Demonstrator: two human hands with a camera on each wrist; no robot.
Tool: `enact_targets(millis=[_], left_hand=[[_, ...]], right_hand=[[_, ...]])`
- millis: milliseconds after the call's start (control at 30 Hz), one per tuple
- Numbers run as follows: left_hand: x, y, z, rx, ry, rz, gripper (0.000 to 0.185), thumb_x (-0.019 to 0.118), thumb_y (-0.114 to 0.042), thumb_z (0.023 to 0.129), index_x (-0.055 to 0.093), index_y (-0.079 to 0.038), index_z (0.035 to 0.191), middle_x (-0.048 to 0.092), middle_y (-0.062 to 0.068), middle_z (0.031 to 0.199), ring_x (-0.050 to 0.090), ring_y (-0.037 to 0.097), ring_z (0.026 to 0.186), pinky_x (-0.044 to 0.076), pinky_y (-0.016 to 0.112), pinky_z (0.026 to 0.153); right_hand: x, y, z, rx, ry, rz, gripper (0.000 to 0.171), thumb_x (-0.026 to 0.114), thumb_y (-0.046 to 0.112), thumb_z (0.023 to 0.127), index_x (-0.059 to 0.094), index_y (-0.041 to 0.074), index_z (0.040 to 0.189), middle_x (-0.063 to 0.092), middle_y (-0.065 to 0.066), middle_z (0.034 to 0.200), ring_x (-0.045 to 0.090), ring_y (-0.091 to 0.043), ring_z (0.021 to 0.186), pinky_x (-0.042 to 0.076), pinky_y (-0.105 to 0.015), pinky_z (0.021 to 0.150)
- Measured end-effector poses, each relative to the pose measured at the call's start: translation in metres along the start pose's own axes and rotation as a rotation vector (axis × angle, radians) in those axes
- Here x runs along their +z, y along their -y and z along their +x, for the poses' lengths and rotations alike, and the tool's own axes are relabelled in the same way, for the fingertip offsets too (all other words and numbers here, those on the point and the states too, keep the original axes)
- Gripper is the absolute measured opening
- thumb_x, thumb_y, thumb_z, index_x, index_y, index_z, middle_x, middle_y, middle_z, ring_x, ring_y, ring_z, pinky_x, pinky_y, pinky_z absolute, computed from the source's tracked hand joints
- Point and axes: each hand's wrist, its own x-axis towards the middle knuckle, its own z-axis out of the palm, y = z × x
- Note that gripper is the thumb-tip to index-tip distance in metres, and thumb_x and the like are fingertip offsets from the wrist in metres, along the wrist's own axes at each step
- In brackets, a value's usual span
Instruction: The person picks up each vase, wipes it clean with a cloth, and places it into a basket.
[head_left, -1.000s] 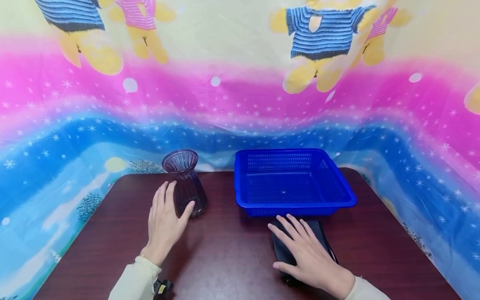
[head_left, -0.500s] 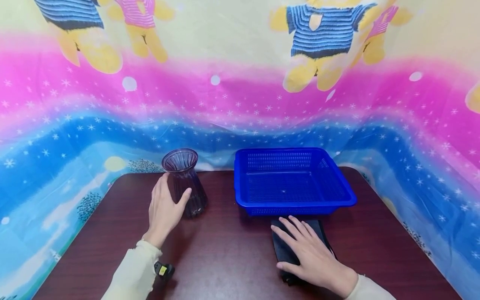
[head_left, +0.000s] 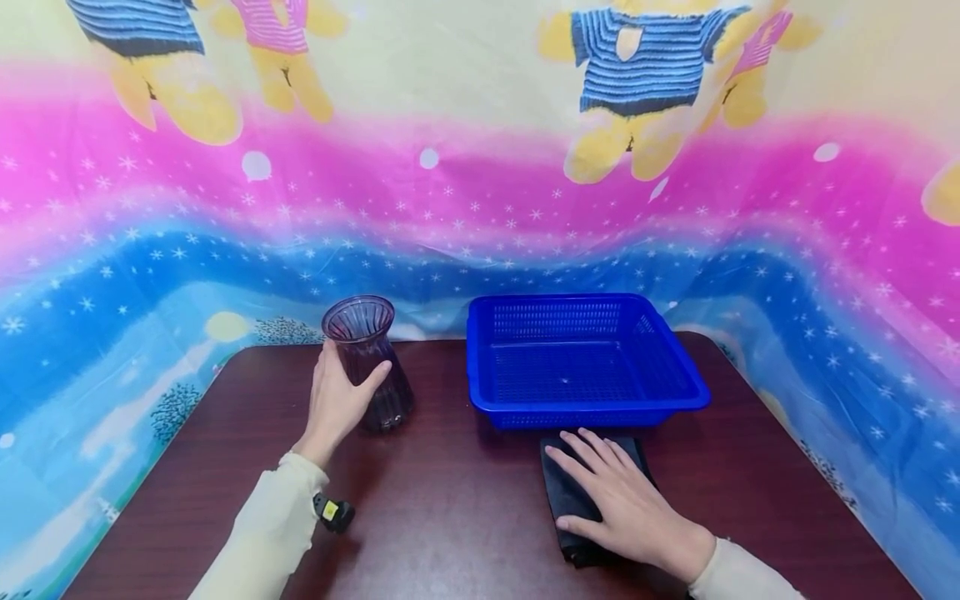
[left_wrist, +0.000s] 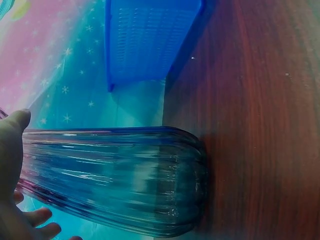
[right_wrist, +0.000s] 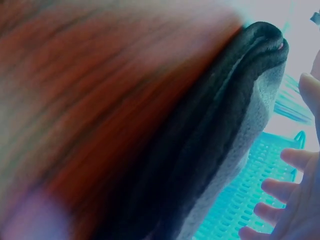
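Note:
A ribbed, purple-tinted glass vase [head_left: 386, 387] with a flared rim stands upright at the left of the table. My left hand [head_left: 335, 404] is spread at its neck, thumb on the near side and fingers at the left side, partly hidden. In the left wrist view the fingers [left_wrist: 39, 216] look loosely extended beside the vase [left_wrist: 115, 180]; firm contact cannot be made out. My right hand [head_left: 626, 508] hovers, fingers spread, over a folded black cloth [head_left: 562, 487]. The right wrist view shows the thick folds of this cloth [right_wrist: 215, 125] apart from the fingers [right_wrist: 280, 190].
Behind the cloth sits a blue perforated plastic basket [head_left: 588, 417] with nothing visible inside. A dark red-brown wooden table [head_left: 457, 508] carries everything. A printed curtain [head_left: 450, 208] surrounds its back and sides. A small black device [head_left: 333, 511] hangs at my left wrist.
My left hand has moved up and closer around the vase's neck, its thumb shifting onto the front of the glass. The right hand stays over the cloth, barely shifted. Vase and basket keep their places.

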Motion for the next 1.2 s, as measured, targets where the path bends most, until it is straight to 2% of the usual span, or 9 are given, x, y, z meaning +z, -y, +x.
enact_targets(millis=[233, 467, 600, 767, 1200], left_hand=[[0.003, 0.004, 0.011, 0.05, 0.002, -0.104, 0.091, 0.077, -0.048, 0.086, 0.029, -0.011, 0.155, 0.048, 0.021, 0.149, 0.045, 0.039, 0.141, 0.035, 0.059, 0.117], [0.006, 0.007, 0.019, -0.005, 0.069, -0.148, 0.089, 0.074, -0.048, 0.089, 0.028, -0.01, 0.155, 0.049, 0.022, 0.15, 0.048, 0.038, 0.14, 0.036, 0.058, 0.118], [0.005, 0.005, 0.02, -0.015, 0.106, -0.137, 0.082, 0.072, -0.048, 0.091, 0.035, -0.006, 0.15, 0.054, 0.025, 0.145, 0.052, 0.041, 0.135, 0.039, 0.058, 0.115], [0.002, 0.005, 0.021, -0.023, 0.114, -0.122, 0.072, 0.073, -0.047, 0.09, 0.046, -0.004, 0.141, 0.061, 0.024, 0.137, 0.059, 0.04, 0.128, 0.044, 0.056, 0.111], [0.0, 0.008, 0.02, -0.013, 0.142, -0.129, 0.072, 0.071, -0.046, 0.092, 0.043, -0.006, 0.144, 0.057, 0.024, 0.143, 0.054, 0.04, 0.134, 0.041, 0.056, 0.114]], right_hand=[[0.001, -0.006, -0.002, 0.028, 0.044, 0.008, 0.08, 0.061, 0.067, 0.09, 0.039, 0.027, 0.156, 0.039, -0.006, 0.162, 0.039, -0.038, 0.148, 0.039, -0.061, 0.112], [0.002, -0.013, -0.003, 0.059, 0.117, 0.051, 0.08, 0.059, 0.068, 0.091, 0.038, 0.028, 0.157, 0.039, -0.01, 0.162, 0.036, -0.039, 0.149, 0.038, -0.063, 0.112], [0.0, -0.017, -0.005, 0.064, 0.135, 0.051, 0.08, 0.058, 0.069, 0.091, 0.038, 0.028, 0.157, 0.039, -0.01, 0.162, 0.037, -0.04, 0.148, 0.04, -0.063, 0.11], [-0.003, -0.025, -0.007, 0.062, 0.159, 0.084, 0.082, 0.057, 0.071, 0.09, 0.037, 0.028, 0.157, 0.038, -0.012, 0.162, 0.037, -0.042, 0.148, 0.04, -0.065, 0.109], [-0.007, -0.037, -0.006, 0.089, 0.285, 0.149, 0.098, 0.059, 0.079, 0.083, 0.032, 0.024, 0.159, 0.032, -0.013, 0.165, 0.033, -0.04, 0.151, 0.037, -0.062, 0.114]])
